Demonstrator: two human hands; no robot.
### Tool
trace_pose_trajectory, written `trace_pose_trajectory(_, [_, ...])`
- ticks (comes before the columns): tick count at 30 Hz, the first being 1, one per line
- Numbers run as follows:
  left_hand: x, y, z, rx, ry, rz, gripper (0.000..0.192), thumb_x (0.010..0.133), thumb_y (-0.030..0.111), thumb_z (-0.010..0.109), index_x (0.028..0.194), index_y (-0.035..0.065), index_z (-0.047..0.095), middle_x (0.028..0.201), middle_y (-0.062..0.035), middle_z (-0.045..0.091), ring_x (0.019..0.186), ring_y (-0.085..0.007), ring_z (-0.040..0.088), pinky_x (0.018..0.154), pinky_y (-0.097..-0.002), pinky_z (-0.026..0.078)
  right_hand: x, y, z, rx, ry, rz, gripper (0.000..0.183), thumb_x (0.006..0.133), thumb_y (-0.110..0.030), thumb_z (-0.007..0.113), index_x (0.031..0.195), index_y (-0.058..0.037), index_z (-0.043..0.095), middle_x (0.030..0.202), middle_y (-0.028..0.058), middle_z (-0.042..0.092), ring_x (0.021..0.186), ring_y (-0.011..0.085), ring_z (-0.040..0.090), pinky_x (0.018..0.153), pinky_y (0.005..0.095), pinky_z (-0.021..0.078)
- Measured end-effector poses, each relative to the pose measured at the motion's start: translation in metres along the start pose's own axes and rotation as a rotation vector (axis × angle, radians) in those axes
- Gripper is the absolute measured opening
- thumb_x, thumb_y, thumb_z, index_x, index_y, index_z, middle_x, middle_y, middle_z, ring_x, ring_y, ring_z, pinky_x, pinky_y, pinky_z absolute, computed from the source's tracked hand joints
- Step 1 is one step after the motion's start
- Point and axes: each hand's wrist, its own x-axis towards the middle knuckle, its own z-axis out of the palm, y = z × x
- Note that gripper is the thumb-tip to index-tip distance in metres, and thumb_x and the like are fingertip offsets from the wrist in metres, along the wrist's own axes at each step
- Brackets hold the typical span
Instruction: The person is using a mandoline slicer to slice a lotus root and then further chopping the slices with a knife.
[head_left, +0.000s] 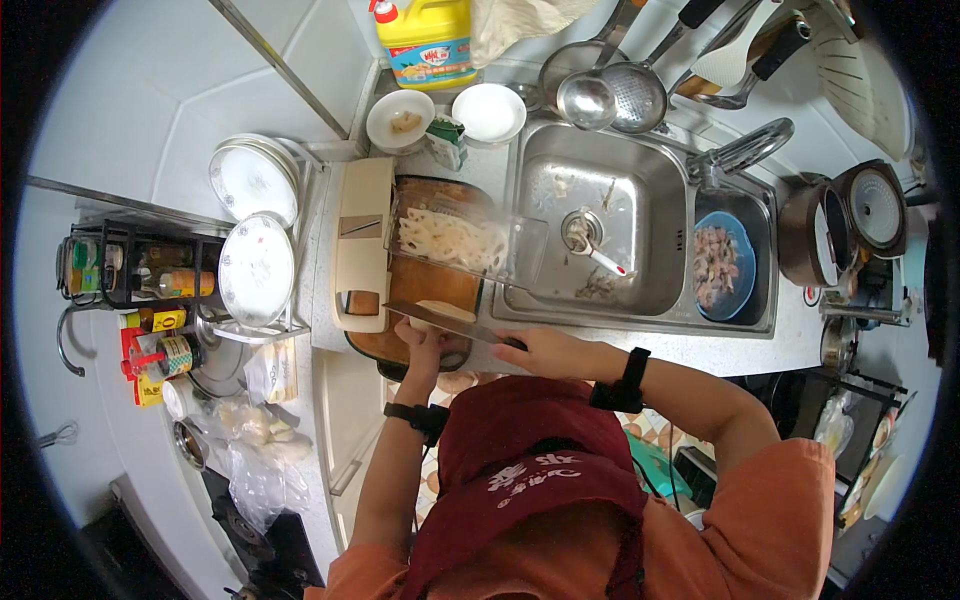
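My right hand (525, 354) grips the dark handle of a kitchen knife (442, 321), its blade pointing left across a pale piece of food (448, 309), possibly lotus root. My left hand (420, 345) holds that piece from the near side, over the front part of the wooden cutting board (424, 281). Blade and fingers partly hide the piece. Behind them, pale slices with holes (450, 240) lie in a clear plastic container (529, 251) that reaches toward the sink. Along the board's left side rests a cream slicer (362, 262) with a slanted metal blade.
Right of the board is a steel sink (652, 217) with a red-and-white-handled tool (606, 262) at its drain. A blue bowl of raw meat pieces (746, 266) sits in the smaller basin. White bowls (489, 112) stand behind; plates (256, 270) fill a rack at left.
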Motion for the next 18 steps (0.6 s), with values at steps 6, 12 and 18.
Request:
trace_pose_trajectory(6, [-0.01,0.021,0.007,-0.036,-0.09,-0.077,0.048,0.086,0.036,0.043,0.117,0.008,0.019,0.107,-0.0139,0.044,0.092,-0.0251,0.051,0.077,-0.0349,0.047,0.007,0.0,0.004,0.021,0.029,-0.051,0.053,0.086,-0.045,0.034,0.116,-0.0019,0.04,0.095,0.0243,0.055,0.083,0.0365,0.054,0.075,0.0411,0.0413])
trace_pose_trajectory(12, [-0.013,0.033,0.02,-0.076,-0.009,0.024,0.042,0.086,0.014,0.043,0.113,0.0092,0.011,0.111,-0.0169,0.033,0.09,-0.0237,0.051,0.063,-0.0308,0.052,0.029,0.01,0.014,0.107,0.075,-0.056,0.048,0.085,-0.04,0.039,0.118,-0.0046,0.039,0.094,0.0219,0.055,0.083,0.0334,0.054,0.074,0.036,0.041])
trace_pose_trajectory(18, [-0.015,0.036,0.018,-0.021,-0.024,-0.001,0.044,0.086,0.014,0.042,0.115,0.0083,0.009,0.112,-0.0163,0.033,0.093,-0.0238,0.051,0.066,-0.0308,0.052,0.025,0.009,0.015,0.085,0.078,-0.028,0.049,0.086,-0.04,0.037,0.117,-0.0026,0.04,0.095,0.0221,0.055,0.085,0.0336,0.053,0.075,0.0362,0.0401])
